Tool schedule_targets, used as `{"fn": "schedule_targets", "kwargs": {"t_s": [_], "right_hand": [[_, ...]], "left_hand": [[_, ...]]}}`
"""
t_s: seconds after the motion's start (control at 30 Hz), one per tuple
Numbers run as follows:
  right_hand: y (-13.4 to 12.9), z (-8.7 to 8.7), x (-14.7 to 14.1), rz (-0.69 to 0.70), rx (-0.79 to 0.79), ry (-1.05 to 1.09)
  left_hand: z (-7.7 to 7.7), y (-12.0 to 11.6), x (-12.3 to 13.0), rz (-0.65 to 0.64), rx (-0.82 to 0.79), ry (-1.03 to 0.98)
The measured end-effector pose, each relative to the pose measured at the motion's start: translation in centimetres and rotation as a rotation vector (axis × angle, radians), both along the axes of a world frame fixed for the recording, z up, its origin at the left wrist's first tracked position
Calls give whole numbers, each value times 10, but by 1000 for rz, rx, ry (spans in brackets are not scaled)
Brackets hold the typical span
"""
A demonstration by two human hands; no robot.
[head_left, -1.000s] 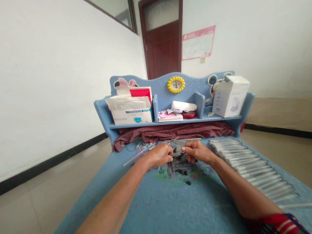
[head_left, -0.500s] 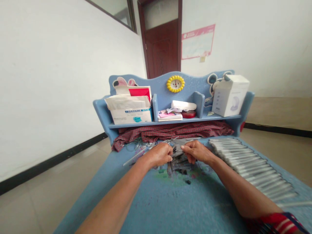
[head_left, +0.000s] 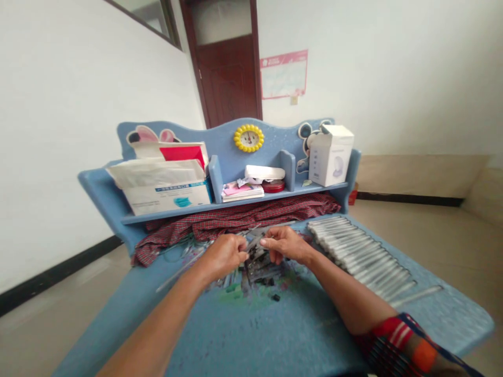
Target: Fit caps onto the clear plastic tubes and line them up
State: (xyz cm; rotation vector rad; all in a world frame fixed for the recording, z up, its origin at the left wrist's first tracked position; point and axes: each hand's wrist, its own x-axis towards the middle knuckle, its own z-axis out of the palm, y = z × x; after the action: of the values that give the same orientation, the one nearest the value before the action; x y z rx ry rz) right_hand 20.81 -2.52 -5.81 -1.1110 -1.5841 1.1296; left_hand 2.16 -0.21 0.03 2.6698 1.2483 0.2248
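Over a messy pile of thin grey and black strips [head_left: 264, 273], my left hand [head_left: 226, 256] is closed, its fingers curled. Just across from it, my right hand [head_left: 286, 244] is closed too, with thumb and forefinger pinched together. The two hands are close but apart. Whatever they hold is too small and blurred to make out. Small black bits [head_left: 276, 297] lie in front of the pile. Beside my right forearm rests a row of slim, clear-grey pen-like tubes [head_left: 357, 256] with dark ends. One tube [head_left: 418, 296] lies slightly away from the row.
The blue desk [head_left: 236, 335] has a raised shelf at its back. On it stand a mask box [head_left: 168, 191], papers [head_left: 242, 192], a red round tin [head_left: 273, 186] and a white box [head_left: 330, 157]. A checked cloth [head_left: 236, 217] lies bunched beneath.
The view has turned to the right, so desk and hands sit further left. Both hands stay closed over the pile, at about the same distance apart.
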Motion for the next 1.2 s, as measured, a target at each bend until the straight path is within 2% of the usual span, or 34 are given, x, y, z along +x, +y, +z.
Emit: {"fn": "schedule_targets", "kwargs": {"t_s": [0.1,0.27,0.53,0.83,0.97,1.07,1.2], "right_hand": [[2,0,-2,-2,34,63],[0,-3,-6,5,-16,106],[-8,-3,-10,38,-35,148],[-13,-1,-17,79,-105,378],[-7,1,-5,-66,-75,480],[0,0,10,-221,-49,544],[7,-3,22,-354,-35,579]], "left_hand": [[4,0,2,10,-144,-98],[-1,-4,3,52,-457,-215],[-7,-5,1,35,-518,-331],[-5,-12,8,-1,-394,-369],[-6,-8,6,55,-274,-403],[-14,0,3,100,-121,-295],[-30,0,9,43,79,-103]]}}
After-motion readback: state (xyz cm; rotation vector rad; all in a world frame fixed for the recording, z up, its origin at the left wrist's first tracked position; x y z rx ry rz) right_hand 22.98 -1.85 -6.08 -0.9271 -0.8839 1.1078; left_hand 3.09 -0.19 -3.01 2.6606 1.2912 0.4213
